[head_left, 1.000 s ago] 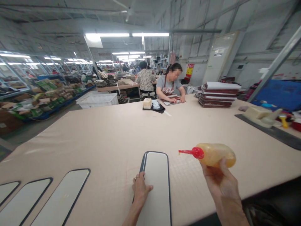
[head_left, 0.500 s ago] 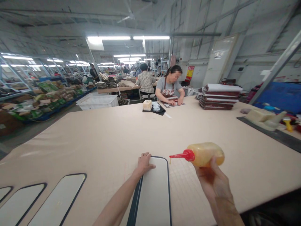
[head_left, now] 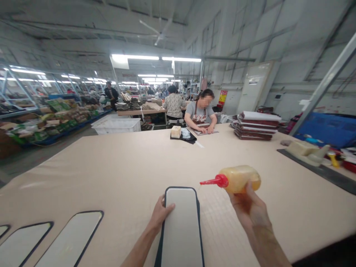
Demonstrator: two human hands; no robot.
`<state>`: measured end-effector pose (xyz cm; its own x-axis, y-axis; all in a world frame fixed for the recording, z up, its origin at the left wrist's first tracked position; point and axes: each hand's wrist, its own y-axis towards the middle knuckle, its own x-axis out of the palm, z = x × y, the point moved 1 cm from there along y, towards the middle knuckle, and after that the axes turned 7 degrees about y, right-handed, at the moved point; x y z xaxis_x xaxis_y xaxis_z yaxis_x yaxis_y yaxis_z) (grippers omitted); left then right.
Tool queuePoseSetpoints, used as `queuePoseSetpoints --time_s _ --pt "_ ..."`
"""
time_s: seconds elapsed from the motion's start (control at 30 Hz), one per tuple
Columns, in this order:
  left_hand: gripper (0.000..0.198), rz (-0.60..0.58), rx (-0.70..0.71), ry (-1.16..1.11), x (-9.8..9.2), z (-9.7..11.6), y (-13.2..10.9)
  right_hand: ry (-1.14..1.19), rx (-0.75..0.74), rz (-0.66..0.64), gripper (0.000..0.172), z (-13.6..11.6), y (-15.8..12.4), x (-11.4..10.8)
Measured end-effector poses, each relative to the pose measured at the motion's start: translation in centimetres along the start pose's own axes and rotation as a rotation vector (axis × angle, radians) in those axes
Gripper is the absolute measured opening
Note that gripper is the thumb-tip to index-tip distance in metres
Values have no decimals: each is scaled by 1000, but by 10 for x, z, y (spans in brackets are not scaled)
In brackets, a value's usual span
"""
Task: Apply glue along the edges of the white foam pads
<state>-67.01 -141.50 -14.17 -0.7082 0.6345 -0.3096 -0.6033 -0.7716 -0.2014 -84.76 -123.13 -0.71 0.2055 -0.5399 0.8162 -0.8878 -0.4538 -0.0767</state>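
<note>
My left hand (head_left: 161,215) grips the left edge of a white panel with a dark blue border (head_left: 182,226), its thumb lying on the white face. Another dark layer sticks out beneath that panel on both sides. In my right hand (head_left: 249,209) is a clear squeeze bottle (head_left: 240,178) of amber liquid, held on its side above the table. Its red nozzle (head_left: 213,181) points left, just beyond the panel's upper right corner. Similar bordered panels (head_left: 71,237) lie apart on the table to the left, partly cut off by the frame.
A beige-covered table (head_left: 125,170) spreads around my hands. Across it a co-worker (head_left: 201,111) bends over a flat piece, near a pale block (head_left: 175,131) on black material. A stack of dark red and white pieces (head_left: 256,126) stands at the far right, and a dark mat (head_left: 319,168) lies nearer.
My left hand has slid down from the panel's upper corner to its left edge. The panel's far end has shifted left. The bottle stays in my right hand, nearly in place.
</note>
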Motion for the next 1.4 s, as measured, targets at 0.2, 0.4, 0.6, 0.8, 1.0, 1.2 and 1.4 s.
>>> queuePoseSetpoints --time_s 0.2,0.4,0.6,0.8,1.0,1.2,1.4 --pt "45 422 101 -49 -30 24 -35 -26 -9 -112 34 3 -1 38" --pt "40 69 239 -175 -79 75 -37 -42 24 -289 44 11 -2 83" --pt "46 -79 83 -352 -113 79 -51 -128 28 -361 31 40 -14 88" --pt "48 -39 53 -460 -151 65 -62 -200 -126 -335 38 74 -33 75" --pt "48 -1 8 -616 -185 47 -68 -227 -143 -338 43 107 -65 71" --pt "38 96 -8 -662 -211 22 -79 -305 71 -397 46 127 -123 44" --pt "43 67 -2 -667 -221 22 -98 -204 -193 -369 50 131 -106 98"
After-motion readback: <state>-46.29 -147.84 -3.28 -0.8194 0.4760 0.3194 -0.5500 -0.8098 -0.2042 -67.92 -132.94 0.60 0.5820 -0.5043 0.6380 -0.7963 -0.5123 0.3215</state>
